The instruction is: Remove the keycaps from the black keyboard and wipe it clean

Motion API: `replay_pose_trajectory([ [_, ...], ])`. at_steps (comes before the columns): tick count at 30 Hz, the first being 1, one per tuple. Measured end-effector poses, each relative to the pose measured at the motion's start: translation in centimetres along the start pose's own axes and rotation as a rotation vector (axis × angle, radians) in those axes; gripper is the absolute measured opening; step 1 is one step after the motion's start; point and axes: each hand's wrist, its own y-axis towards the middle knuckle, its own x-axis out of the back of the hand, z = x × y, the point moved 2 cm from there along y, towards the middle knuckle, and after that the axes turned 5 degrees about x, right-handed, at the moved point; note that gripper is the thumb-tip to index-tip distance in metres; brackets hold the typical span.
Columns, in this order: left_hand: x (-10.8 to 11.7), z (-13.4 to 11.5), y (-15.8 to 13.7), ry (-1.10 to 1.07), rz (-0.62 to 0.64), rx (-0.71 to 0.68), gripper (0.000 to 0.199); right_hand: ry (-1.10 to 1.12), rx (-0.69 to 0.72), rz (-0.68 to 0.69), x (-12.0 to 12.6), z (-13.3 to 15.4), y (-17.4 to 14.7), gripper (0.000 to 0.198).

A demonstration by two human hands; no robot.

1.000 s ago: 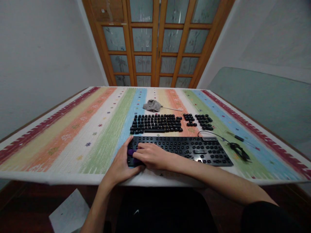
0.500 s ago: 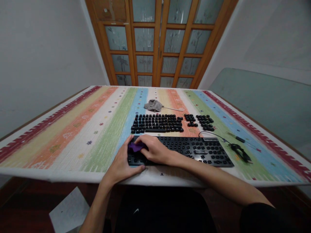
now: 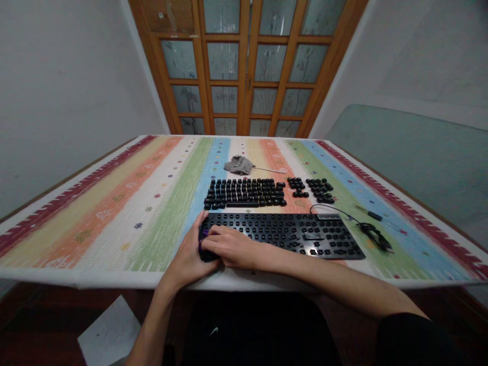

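Note:
A black keyboard [image 3: 274, 221] with its keycaps off lies along the table's near edge. My left hand [image 3: 187, 260] grips its left end, fingers at the far corner and thumb along the near side. My right hand [image 3: 233, 247] is closed on a purple cloth [image 3: 205, 233] and presses it onto the left part of the keyboard. Most of the cloth is hidden under the fingers. Behind the keyboard, the loose black keycaps [image 3: 244, 194] are laid out in keyboard order, with smaller groups on the right.
A crumpled grey cloth [image 3: 239, 165] lies beyond the keycaps, beside a thin rod [image 3: 270, 170]. At right are the coiled cable [image 3: 373, 235] and a slim dark-handled tool [image 3: 374, 216]. A striped tablecloth [image 3: 152, 218] covers the table. A white box-like object [image 3: 110, 330] stands below its front edge.
My right hand has slid slightly left and toward me over the keyboard's left end, and less of the purple cloth shows. My left hand keeps its grip.

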Motion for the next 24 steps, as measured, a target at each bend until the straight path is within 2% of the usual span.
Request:
replay_pose_trajectory([
  [4, -0.1, 0.2, 0.0, 0.005, -0.007, 0.001, 0.109, 0.135, 0.032, -0.05, 0.8, -0.8, -0.1, 0.024],
  [9, -0.2, 0.4, 0.0, 0.034, -0.007, -0.005, 0.113, 0.186, -0.181, -0.329, 1.7, -1.7, -1.0, 0.026],
  [12, -0.2, 0.3, 0.0, 0.036, 0.004, 0.008, 0.114, 0.163, -0.167, -0.426, 1.8, -1.5, -2.0, 0.025],
  [14, -0.2, 0.2, 0.0, 0.031, 0.006, 0.009, 0.114, 0.14, -0.121, -0.399, 1.6, -1.2, -2.7, 0.026],
  [20, 0.0, 0.0, 0.0, 0.053, 0.003, -0.029, 0.11, 0.097, 0.039, -0.05, 0.7, 0.5, -4.0, 0.026],
  [24, -0.1, -0.1, 0.0, 0.06, -0.01, -0.027, 0.107, 0.092, 0.009, -0.012, 1.4, 0.8, -4.3, 0.025],
])
